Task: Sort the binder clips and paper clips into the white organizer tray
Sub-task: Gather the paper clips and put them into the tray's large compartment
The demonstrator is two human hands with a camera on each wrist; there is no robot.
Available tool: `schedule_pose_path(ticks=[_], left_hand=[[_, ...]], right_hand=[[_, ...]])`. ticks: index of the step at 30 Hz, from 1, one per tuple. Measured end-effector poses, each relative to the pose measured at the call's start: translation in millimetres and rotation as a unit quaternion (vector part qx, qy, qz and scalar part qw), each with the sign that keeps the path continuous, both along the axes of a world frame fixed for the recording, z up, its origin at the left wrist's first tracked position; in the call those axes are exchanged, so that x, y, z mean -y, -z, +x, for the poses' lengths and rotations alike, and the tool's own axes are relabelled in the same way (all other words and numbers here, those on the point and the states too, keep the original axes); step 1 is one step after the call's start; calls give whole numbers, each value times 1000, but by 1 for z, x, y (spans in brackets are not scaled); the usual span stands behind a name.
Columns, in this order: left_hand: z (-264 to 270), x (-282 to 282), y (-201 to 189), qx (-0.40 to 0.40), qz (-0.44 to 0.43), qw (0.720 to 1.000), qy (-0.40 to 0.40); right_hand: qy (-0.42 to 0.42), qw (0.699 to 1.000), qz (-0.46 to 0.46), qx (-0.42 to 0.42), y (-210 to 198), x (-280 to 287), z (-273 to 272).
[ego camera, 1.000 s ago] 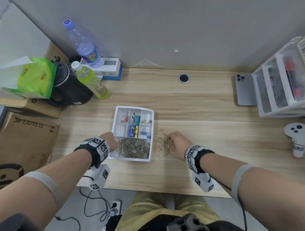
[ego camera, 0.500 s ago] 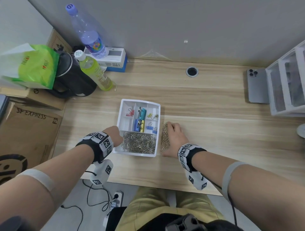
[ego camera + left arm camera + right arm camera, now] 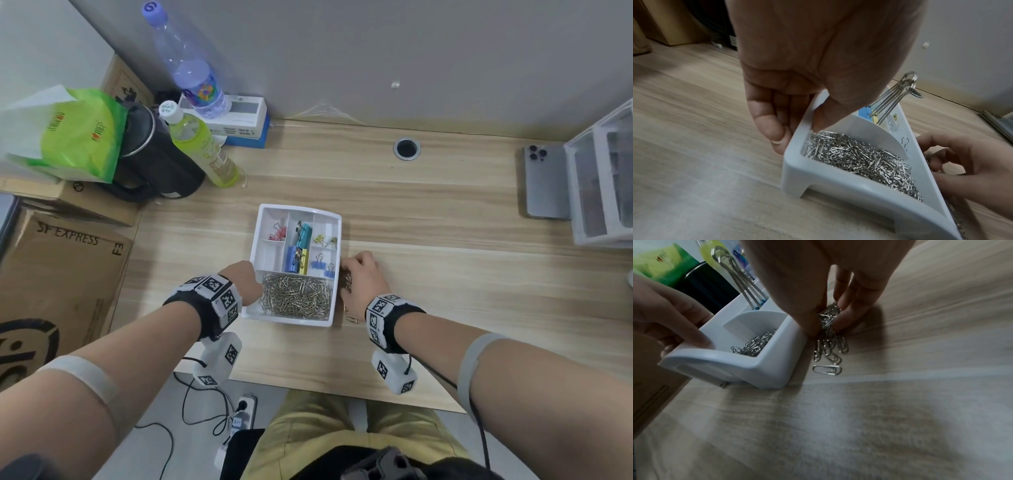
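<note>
The white organizer tray (image 3: 337,219) sits mid-desk; its near compartment holds a heap of silver paper clips (image 3: 297,300), its back compartments coloured binder clips (image 3: 298,253). My left hand (image 3: 241,282) grips the tray's left rim (image 3: 797,129), thumb inside, fingers outside. My right hand (image 3: 363,274) is against the tray's right wall, its curled fingers (image 3: 851,311) pinching a bunch of loose paper clips (image 3: 828,316) off the desk. More clips (image 3: 830,350) lie below the hand, one clip (image 3: 827,369) lying apart.
At the back left stand a water bottle (image 3: 186,65), a green drink bottle (image 3: 202,150), a black bag (image 3: 154,161) and a cardboard box (image 3: 58,274). A phone (image 3: 544,181) and white drawers (image 3: 603,178) sit at the right. A cable hole (image 3: 406,148) is behind.
My right hand swept the loose paper clips leftward against the tray's right wall and now closes its fingers around a bunch. The left hand stays on the tray's left rim.
</note>
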State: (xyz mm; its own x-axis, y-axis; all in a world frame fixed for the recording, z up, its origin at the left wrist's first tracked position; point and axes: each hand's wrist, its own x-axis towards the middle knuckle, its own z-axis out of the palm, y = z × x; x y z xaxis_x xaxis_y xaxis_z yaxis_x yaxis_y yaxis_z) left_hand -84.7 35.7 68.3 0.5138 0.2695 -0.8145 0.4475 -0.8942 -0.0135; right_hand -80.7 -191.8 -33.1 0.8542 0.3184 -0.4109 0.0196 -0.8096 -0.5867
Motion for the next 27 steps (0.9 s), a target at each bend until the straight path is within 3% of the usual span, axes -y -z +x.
schedule_pose_path(ticks=[18,27], left_hand=[[-1,1,1,-2,2,1000,-15],[-1,2,-3,2,1,1000,-19]], right_hand=[[-33,998,-39,-40,-11,6,15],[-8,997,17,-74,-41,8,18]])
